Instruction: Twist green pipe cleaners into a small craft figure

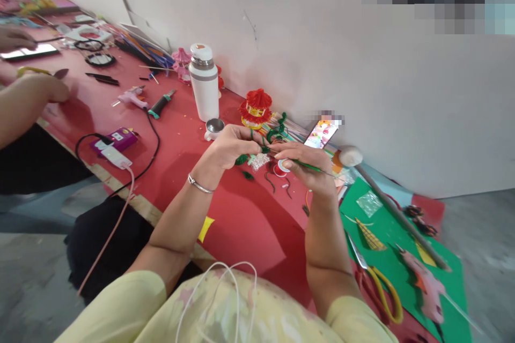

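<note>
Over the red tabletop (253, 225), my left hand (235, 144) is closed in a pinch on a green fuzzy stem (264, 144). A thin green stick-like tool (308, 165) lies in the closed fingers of my right hand (309, 166); its tip is at the left fingers, too small to make out. Right under the hands sit a small clear bag of pearly beads (259, 161) and a spool of red thread (280, 168). Curled green fuzzy stems (277, 131) show just behind. Short dark green scraps (248, 175) are scattered nearby.
A white flask (204, 86), a metal cup (214, 127), a red fuzzy ornament (256, 107) and a phone (322, 133) stand along the wall. Scissors (380, 289), a mallet (398, 209) and a pink glue gun (424, 284) lie right. A co-worker's arm (28, 96) reaches in left.
</note>
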`<state>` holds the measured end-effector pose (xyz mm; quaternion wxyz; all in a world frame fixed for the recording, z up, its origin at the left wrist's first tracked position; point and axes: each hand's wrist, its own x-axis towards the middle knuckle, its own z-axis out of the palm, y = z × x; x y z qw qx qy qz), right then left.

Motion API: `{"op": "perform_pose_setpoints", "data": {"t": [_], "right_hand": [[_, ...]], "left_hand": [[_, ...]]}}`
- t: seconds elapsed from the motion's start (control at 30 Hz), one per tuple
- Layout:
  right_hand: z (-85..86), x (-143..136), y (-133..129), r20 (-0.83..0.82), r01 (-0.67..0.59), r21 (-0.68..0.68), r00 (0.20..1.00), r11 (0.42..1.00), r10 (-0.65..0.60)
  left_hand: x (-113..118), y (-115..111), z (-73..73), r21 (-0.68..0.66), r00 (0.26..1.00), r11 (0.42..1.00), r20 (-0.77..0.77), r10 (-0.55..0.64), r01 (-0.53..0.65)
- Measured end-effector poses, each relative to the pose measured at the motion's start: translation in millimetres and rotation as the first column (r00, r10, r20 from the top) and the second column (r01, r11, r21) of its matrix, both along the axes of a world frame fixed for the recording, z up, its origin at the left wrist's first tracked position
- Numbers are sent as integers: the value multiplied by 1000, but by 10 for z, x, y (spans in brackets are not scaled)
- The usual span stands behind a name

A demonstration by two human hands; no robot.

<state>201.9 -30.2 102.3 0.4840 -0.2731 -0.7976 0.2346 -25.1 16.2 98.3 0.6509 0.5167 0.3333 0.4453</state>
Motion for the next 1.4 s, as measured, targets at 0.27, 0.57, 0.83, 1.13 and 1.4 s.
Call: {"op": "perform_pose_setpoints", "data": {"t": [0.27, 0.57, 0.83, 1.13, 1.4], "right_hand": [[4, 81, 1, 76, -66, -16, 995, 998, 67], [13, 39, -33, 26, 9, 30, 1000, 1000, -10], [2, -22, -38, -30, 80, 43, 996, 996, -79], [-17, -3, -24, 12, 114, 74, 993, 991, -115], [-18, 7, -15, 25, 80, 82, 996, 993, -82]], "left_hand": [[-45, 12, -31, 67, 995, 997, -97, -38, 45], [-36, 25, -42, 48, 999, 998, -41, -31, 33], [-22, -8, -12, 74, 999, 997, 33, -34, 32], [89, -42, 1, -3, 988, 997, 136, 76, -77], [61, -57, 59, 4, 990, 998, 128, 56, -57]]}}
